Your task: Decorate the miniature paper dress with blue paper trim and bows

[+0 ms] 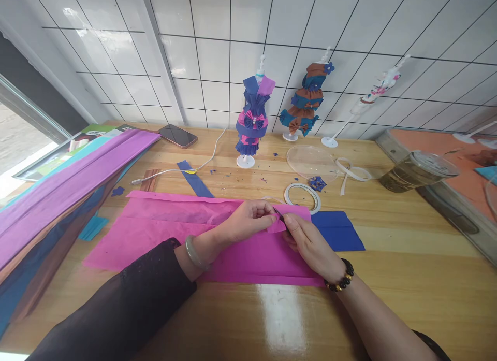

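Observation:
My left hand (251, 219) pinches a small piece of pink paper (276, 226) between thumb and fingers. Wrapped in my right hand (305, 239) is a pair of small dark scissors (280, 216); their tips meet the pink piece, and the handles are mostly hidden by my fingers. Both hands are close together above a large pink crepe paper sheet (163, 242) lying flat on the table. A dark blue paper piece (338, 231) sticks out from beside the sheet on the right. Just behind my hands lies a roll of white tape (287, 192).
Dress forms in blue-pink (251, 125) and brown-blue paper (306, 99) stand by the tiled wall. A phone (177, 136), white cable (209, 161), clear disc (310, 161) and tilted-looking drink cup (417, 172) are behind. Folded coloured paper (77, 167) lies left.

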Demonstrator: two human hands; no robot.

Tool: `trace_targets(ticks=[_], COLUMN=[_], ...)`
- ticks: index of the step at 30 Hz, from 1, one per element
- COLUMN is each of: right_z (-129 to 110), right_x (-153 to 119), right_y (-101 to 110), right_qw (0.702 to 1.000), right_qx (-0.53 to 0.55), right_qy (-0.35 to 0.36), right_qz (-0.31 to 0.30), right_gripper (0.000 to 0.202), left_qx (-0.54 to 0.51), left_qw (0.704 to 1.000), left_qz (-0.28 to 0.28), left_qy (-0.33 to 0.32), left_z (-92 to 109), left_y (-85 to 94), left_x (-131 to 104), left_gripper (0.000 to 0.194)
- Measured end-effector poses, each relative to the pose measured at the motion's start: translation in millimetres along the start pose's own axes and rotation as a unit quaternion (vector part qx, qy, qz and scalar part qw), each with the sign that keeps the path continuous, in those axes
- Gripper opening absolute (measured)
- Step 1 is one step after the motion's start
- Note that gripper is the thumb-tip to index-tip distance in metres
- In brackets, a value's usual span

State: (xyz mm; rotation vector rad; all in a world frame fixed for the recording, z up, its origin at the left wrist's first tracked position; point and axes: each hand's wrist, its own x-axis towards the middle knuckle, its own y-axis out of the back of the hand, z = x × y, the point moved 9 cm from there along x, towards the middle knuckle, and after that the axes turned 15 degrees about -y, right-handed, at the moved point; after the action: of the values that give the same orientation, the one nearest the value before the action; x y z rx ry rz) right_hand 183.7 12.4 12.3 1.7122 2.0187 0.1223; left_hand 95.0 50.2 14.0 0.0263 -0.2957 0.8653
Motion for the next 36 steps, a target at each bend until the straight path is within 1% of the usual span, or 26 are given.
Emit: trace_targets(ticks=[6,18,26,36], right_z=[-1.5,-3.0,-2.4,-7.2], right_x=[0.1,-0.3,-0.6,-2.2], right_y=[-0.1,1.1,1.1,0.7], right_qw=[1.000,1.000,1.000,1.000], right_qx=[-0.007,-0.020,-0.017,-0.026], right_qy=[0.002,-0.002,-0.003,0.007], right_qz=[0.001,0.004,0.000,-0.001], right_gripper=[0.035,0.037,0.036,0.036], left_qx=[0.012,-0.002,-0.027,-0.049], left_qw=[1.000,1.000,0.999,0.998], left_qz=[0.014,0.012,0.017,0.032], left_qy=[0.003,0.001,0.002,-0.005], left_z=[1.6,4.3,6.1,5.8], left_y=[2.9,2.3,1.6,3.2], left_x=[-0.7,-0.6,-0.6,0.7], left_gripper=[0.022,0.018,0.017,0.017])
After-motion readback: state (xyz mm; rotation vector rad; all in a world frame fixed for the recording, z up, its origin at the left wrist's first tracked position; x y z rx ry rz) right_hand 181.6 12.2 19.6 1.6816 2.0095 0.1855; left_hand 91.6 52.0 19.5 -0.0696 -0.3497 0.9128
